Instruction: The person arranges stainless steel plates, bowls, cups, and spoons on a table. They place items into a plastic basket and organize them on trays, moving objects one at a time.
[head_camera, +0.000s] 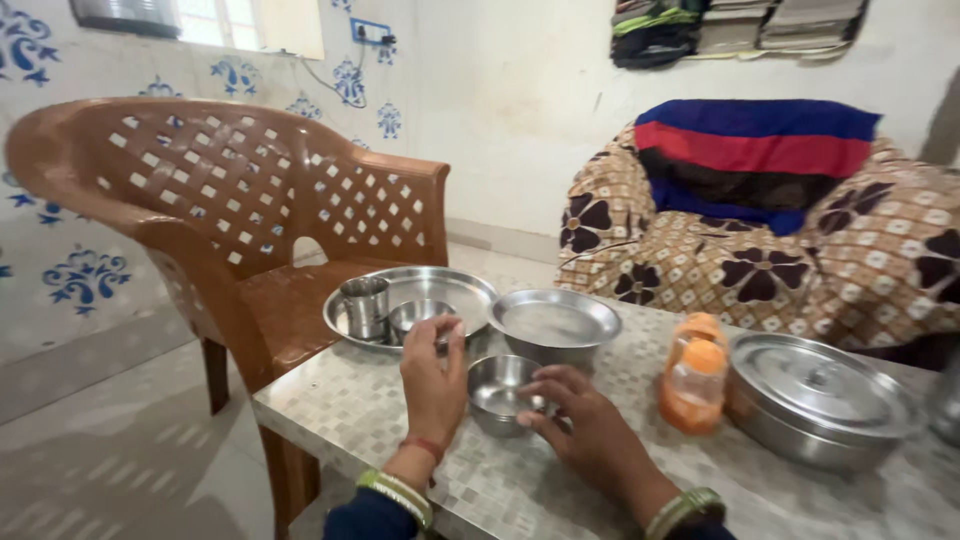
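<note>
- Small steel bowl (503, 390): on tabletop (340, 410), between both hands.
- Right hand (585, 430): fingertips pinching the bowl's near rim.
- Left hand (432, 375): loosely curled, empty, just beside the bowl.
- Handling: best steadied from both sides, kept level, clear of the covered bowl (553, 325) just beyond.

— Worn on the left hand (432, 380)?
— Green and gold bangles, a red thread above them, dark blue sleeve.
— And the right hand (592, 435)?
— Green and gold bangles, dark sleeve edge.
</note>
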